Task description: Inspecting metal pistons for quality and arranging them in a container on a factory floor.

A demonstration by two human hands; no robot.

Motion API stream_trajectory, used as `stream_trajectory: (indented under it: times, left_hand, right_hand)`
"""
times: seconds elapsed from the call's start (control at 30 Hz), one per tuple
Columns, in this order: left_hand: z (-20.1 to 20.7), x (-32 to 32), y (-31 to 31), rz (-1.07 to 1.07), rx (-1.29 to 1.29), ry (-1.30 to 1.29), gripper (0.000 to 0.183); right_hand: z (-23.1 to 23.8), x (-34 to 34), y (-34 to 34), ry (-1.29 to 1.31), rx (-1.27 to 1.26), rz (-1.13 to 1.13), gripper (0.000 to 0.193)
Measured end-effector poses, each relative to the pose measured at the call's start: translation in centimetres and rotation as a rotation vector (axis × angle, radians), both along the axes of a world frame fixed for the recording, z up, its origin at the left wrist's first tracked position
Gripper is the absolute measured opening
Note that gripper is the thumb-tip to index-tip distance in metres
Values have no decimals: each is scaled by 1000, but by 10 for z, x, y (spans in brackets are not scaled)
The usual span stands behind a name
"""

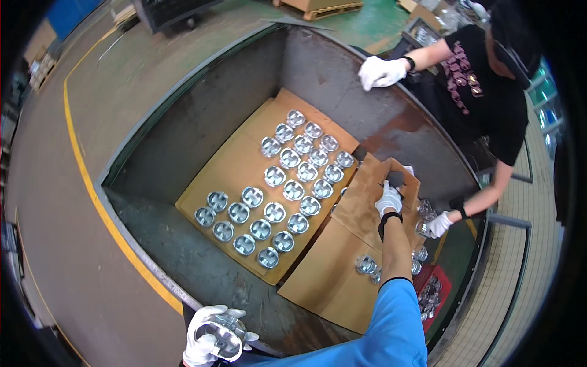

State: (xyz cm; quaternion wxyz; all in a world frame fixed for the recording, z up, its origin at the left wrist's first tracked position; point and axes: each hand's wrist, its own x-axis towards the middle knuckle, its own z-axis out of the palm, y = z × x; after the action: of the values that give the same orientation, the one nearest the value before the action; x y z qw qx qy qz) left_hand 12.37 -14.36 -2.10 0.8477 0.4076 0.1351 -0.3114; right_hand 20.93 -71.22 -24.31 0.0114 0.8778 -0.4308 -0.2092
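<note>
My left hand (199,342), in a white glove, is closed around a shiny metal piston (228,344) at the box's near rim. My gloved right hand (389,200) reaches across a cardboard sheet (324,263). Its fingers are partly hidden and seem curled beside a dark grey patch or piece (396,178) at a folded cardboard flap (411,183); what they hold is unclear. Several pistons (275,212) stand in slanting rows on a larger cardboard sheet (229,165) to the left. Another piston (365,264) is left of my right forearm.
A deep metal box (202,104) surrounds the cardboard. At the right, a co-worker's gloved hand (439,225) touches pistons (426,211); their other hand (380,72) rests on the far rim. A red crate (441,282) of metal parts is at the lower right.
</note>
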Motion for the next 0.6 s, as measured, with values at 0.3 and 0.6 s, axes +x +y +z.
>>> stream_trajectory:
  times: [0.3,0.6]
  left_hand:
    - [-12,3,13,-86,-191,-53,63]
    - [-3,3,1,-41,-122,64,73]
  right_hand:
    - [-48,-46,-16,-66,-275,674,17]
    - [1,-138,83,-262,509,810,17]
